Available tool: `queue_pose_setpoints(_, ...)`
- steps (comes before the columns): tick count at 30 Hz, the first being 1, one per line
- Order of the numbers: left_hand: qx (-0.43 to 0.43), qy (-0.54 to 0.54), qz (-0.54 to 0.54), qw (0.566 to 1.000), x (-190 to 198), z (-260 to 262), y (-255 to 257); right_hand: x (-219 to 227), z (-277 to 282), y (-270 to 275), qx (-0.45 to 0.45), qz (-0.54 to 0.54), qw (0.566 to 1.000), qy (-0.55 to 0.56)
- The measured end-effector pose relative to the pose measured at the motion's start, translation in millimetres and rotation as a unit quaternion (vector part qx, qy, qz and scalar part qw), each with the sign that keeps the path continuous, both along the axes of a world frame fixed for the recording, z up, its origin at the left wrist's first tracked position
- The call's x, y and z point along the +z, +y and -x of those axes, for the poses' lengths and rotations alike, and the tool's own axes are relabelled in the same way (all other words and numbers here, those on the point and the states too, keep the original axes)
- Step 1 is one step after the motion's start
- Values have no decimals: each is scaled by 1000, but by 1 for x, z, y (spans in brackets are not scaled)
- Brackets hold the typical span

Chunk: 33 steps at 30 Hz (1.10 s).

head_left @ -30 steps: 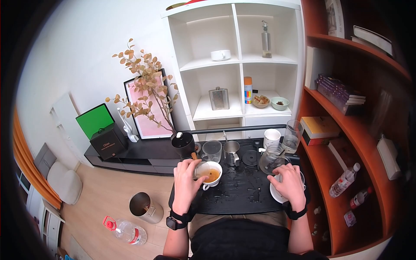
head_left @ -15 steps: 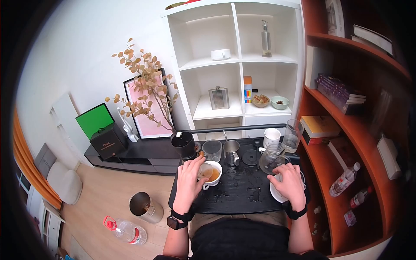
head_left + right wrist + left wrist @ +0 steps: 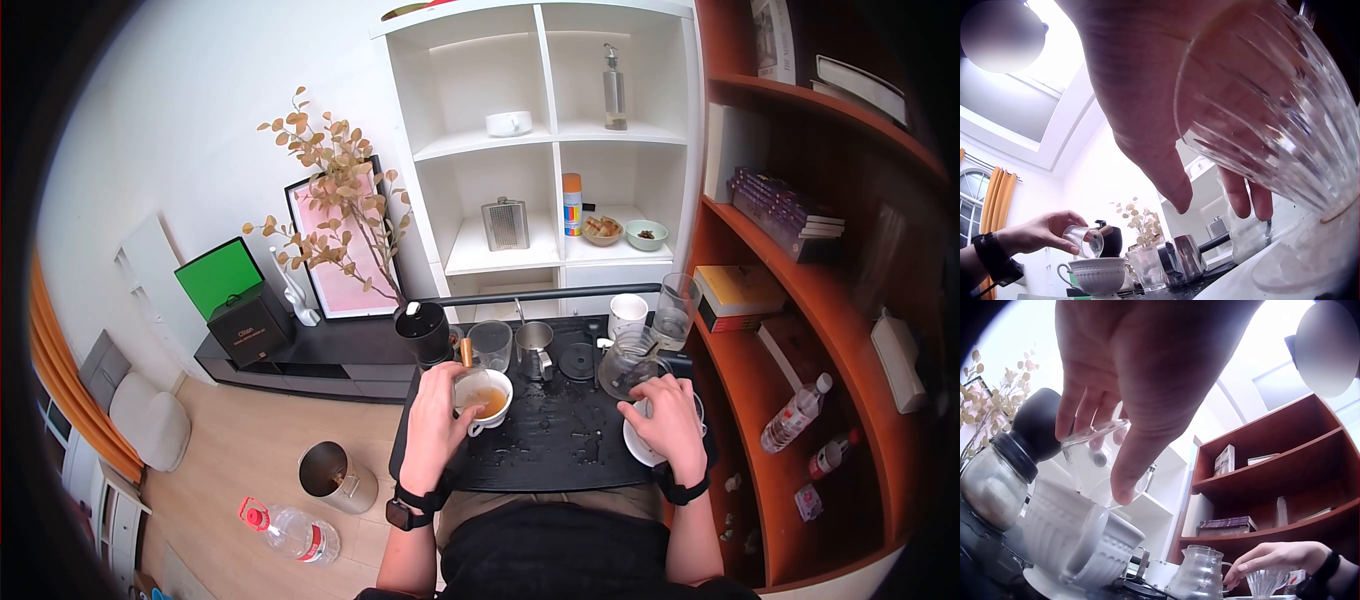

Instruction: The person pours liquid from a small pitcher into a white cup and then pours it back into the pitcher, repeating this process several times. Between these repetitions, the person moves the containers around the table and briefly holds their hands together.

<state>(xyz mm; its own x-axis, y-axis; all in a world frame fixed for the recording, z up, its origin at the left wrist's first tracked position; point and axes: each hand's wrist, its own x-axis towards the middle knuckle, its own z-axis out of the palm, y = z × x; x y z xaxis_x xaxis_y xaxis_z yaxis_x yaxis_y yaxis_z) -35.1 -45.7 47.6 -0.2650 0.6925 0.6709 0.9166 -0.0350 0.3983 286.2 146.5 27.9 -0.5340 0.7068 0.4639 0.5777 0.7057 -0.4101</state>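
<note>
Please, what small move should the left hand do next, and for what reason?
Probably tip the small glass a little further over the white cup. The left hand holds it tilted above the cup, where brown liquid lies. I cannot tell whether drops remain in the glass, so more tilt may help empty it.

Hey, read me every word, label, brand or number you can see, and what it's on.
"02", faint, on the glass coffee server.
"C", apparently the first letter on the black box; the rest is blurred.
Too small or blurred to read: labels on the large water bottle, spray can and shelf bottle; purple book spines.
</note>
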Motion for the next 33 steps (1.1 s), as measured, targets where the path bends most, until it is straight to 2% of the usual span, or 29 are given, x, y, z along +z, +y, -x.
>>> queue_pose_setpoints(5,13,-1,-29,1000,3,-7,-1,2,0,-2,0,3,1000,0)
queue_pose_setpoints(7,14,-44,-39,998,4,-11,-2,1,0,-1,0,3,1000,1)
queue_pose_setpoints(11,17,-32,-34,999,5,-15,-1,1,0,-1,1,1,1000,0)
queue_pose_setpoints(17,13,75,-80,994,6,-28,9,0,0,0,2,4,1000,0)
queue_pose_setpoints(19,-5,33,-64,997,-1,-34,12,0,0,-1,-2,8,1000,-1)
queue_pose_setpoints(27,-54,30,-19,998,-17,-58,31,1,0,-1,-2,10,1000,0)
queue_pose_setpoints(33,-36,131,45,990,-29,-53,46,1,0,-2,-2,10,1000,0)
